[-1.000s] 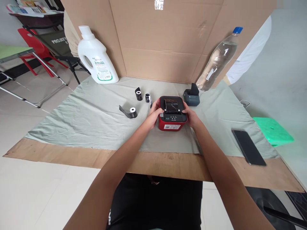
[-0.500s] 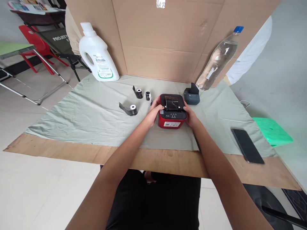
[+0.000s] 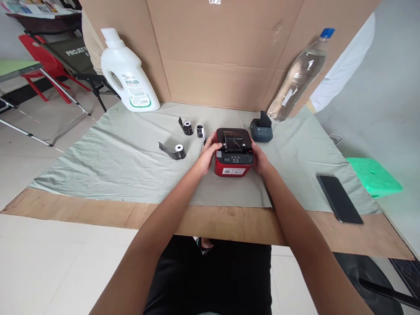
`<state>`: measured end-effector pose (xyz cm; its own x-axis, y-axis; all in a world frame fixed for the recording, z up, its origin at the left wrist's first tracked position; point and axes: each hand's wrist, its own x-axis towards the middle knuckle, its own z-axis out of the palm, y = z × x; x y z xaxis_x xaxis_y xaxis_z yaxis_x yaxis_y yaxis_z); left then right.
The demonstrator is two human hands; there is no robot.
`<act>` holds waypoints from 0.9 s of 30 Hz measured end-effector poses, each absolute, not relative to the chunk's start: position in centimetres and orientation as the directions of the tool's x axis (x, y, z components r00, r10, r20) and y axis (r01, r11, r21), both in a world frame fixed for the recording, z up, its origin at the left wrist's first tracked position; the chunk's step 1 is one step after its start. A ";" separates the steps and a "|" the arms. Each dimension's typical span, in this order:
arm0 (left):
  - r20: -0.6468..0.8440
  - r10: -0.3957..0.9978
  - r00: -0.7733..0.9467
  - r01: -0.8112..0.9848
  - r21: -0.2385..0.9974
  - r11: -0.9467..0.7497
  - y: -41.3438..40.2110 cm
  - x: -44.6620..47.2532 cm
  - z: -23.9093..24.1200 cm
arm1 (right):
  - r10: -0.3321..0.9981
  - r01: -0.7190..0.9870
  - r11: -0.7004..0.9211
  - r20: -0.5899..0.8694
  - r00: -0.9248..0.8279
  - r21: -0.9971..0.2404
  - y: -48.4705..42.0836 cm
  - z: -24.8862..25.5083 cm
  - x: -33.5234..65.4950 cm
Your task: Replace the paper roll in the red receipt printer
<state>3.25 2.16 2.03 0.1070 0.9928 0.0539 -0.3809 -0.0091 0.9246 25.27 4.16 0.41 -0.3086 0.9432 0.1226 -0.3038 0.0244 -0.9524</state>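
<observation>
A small red and black label printer [image 3: 233, 153] stands on the grey-green cloth [image 3: 124, 162] in the middle of the table. My left hand [image 3: 207, 154] clasps its left side with the thumb up on the black lid. My right hand [image 3: 260, 157] clasps its right side the same way. Three small paper rolls lie to the left of the printer: one [image 3: 179, 151] with a dark strip trailing out, and two more, roll [image 3: 187, 127] and roll [image 3: 200, 131], behind it.
A dark blue-grey small printer [image 3: 261, 130] sits just behind right. A white detergent jug [image 3: 126, 74] and a leaning clear water bottle [image 3: 297, 78] stand against the cardboard screen [image 3: 223, 57]. A black phone [image 3: 339, 199] lies at right. Green stool [image 3: 374, 177] beyond.
Both hands stay on the red printer; the lid looks a little lower than a second ago. The view has shifted slightly.
</observation>
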 end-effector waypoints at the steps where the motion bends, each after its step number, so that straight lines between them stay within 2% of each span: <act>1: 0.075 0.994 0.083 -0.328 0.944 -0.044 2.2 3.2 1.8 | 0.941 -0.302 0.026 0.126 -0.314 -0.953 4.2 0.4 25.3; 4: 0.246 0.969 -0.010 -0.034 0.969 -0.246 2.0 2.9 1.5 | 0.942 -0.291 0.029 0.123 -0.311 -0.956 4.3 0.2 25.4; 7: 0.436 0.900 0.012 0.249 0.870 -0.425 1.9 2.8 1.8 | 0.948 -0.286 0.027 0.115 -0.297 -0.958 4.2 0.3 25.3; 9: 0.494 0.869 0.028 0.324 0.818 -0.475 2.1 2.8 2.2 | 0.948 -0.286 0.024 0.113 -0.297 -0.958 4.1 0.7 25.1; 12: 0.531 0.847 0.010 0.363 0.788 -0.498 2.9 2.9 3.0 | 0.952 -0.271 0.007 0.089 -0.292 -0.963 3.8 1.6 24.7; 18: 0.570 0.822 0.001 0.361 0.766 -0.532 4.0 3.0 4.0 | 0.956 -0.228 -0.121 -0.052 -0.289 -0.966 3.8 3.0 24.4; 24: 0.526 0.850 -0.022 0.301 0.814 -0.496 3.5 3.5 4.0 | 0.952 -0.280 -0.034 0.054 -0.302 -0.959 3.7 2.2 24.8; 27: 0.446 0.894 -0.037 0.159 0.886 -0.436 2.9 3.3 3.5 | 0.953 -0.283 -0.003 0.082 -0.291 -0.959 3.6 1.8 24.9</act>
<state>3.29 2.91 3.49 -0.0374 0.8940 0.4464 0.1590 -0.4357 0.8859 24.90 3.60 1.80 -0.2905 0.9533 0.0824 -0.2833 -0.0035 -0.9590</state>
